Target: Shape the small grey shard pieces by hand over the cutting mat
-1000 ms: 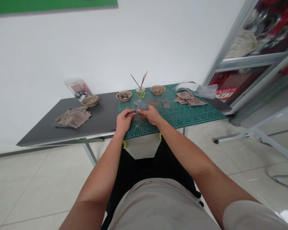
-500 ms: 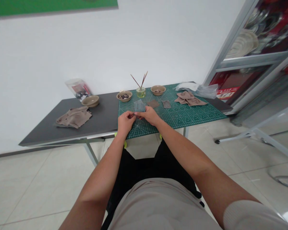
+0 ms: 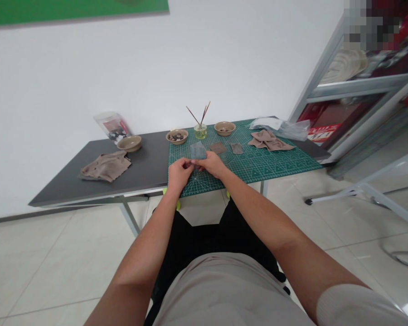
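My left hand (image 3: pixel 179 173) and my right hand (image 3: pixel 215 164) meet fingertip to fingertip over the green cutting mat (image 3: pixel 275 164). Both are closed in a pinch. Whatever sits between the fingertips is too small and too covered to name. Just beyond the fingers is a small grey-blue square sheet (image 3: pixel 198 151), partly see-through at its top; I cannot tell whether a hand grips it or it lies on the mat. To its right on the mat are a brown square piece (image 3: pixel 218 147) and a small grey piece (image 3: pixel 237 148).
Behind stand a bowl of dark stones (image 3: pixel 177 136), a glass jar (image 3: pixel 200 131) with thin sticks and another bowl (image 3: pixel 225 128). Brown cloths (image 3: pixel 107 166) lie at both sides. A third bowl (image 3: pixel 129 143), a clear packet (image 3: pixel 111 126) and plastic bags (image 3: pixel 285 127) rest near the wall.
The view has shifted very slightly. Both hands keep the same pinch at the same place, and nothing on the table has visibly moved.
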Action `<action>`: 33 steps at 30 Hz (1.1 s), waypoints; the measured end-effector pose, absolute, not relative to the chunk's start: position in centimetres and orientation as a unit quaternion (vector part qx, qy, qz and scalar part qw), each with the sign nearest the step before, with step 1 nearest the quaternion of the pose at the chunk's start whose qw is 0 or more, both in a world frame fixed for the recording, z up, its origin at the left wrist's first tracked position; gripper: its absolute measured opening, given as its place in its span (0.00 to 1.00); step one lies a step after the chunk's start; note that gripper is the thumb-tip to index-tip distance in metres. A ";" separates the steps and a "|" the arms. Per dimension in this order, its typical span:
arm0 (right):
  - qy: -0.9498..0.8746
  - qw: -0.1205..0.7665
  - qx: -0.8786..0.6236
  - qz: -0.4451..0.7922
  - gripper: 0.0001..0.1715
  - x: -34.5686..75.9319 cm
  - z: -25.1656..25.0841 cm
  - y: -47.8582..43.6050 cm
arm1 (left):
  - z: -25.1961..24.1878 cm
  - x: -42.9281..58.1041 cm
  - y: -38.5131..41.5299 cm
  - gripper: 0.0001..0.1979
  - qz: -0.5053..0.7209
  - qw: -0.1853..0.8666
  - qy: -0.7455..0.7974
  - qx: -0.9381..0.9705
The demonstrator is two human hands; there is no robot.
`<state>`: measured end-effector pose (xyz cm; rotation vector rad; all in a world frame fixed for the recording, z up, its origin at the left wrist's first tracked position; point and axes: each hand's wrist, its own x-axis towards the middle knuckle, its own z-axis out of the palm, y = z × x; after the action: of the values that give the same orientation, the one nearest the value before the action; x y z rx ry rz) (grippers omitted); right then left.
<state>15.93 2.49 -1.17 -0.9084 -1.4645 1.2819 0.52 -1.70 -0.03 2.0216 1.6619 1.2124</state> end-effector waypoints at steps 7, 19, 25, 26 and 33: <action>-0.594 0.481 -0.369 0.529 0.26 15.9 -1.0 2.3 | 0.0 0.6 -1.8 0.04 0.441 0.138 0.557 0.690; -0.584 0.472 -0.367 0.549 0.26 15.9 -1.3 2.6 | -0.1 0.6 -1.8 0.02 0.442 0.144 0.559 0.687; -0.594 0.471 -0.367 0.539 0.25 15.9 -1.3 2.5 | 0.1 0.6 -1.9 0.03 0.430 0.148 0.564 0.690; -0.595 0.470 -0.368 0.538 0.25 15.9 -1.3 2.5 | 0.1 0.6 -1.9 0.03 0.428 0.148 0.564 0.690; -0.600 0.465 -0.374 0.532 0.26 15.9 -1.1 2.4 | 0.2 0.5 -1.9 0.03 0.426 0.158 0.556 0.696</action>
<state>15.93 2.36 -1.14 -0.9179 -1.4743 1.3072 0.54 -1.94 0.22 1.9892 1.5910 1.2187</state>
